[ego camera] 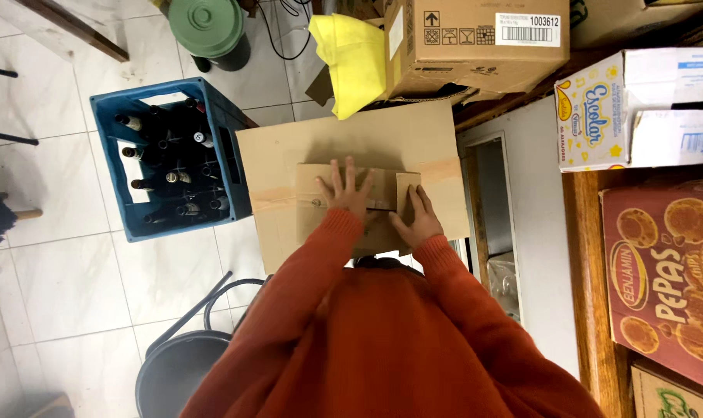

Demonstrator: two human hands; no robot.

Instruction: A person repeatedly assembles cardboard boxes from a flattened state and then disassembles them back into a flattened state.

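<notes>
Both hands, left hand (pixel 346 193) and right hand (pixel 419 219), flat, ungrasping, atop small cardboard box (pixel 313 203) (taped carton (pixel 351 139) beneath).

Support: white tiled floor (pixel 73 255); landmark taken as the blue crate (pixel 168 159), which stands on the tiles and holds dark bottles; just right of the crate, touching its side, a large taped cardboard box (pixel 282 155); beyond the crate, toward the top edge, a green bin (pixel 209 29) on the floor; below the crate, a dark round chair (pixel 177 364) with thin legs; far right of the crate, a wooden shelf (pixel 591 310) carrying printed cartons (pixel 665 271).
</notes>
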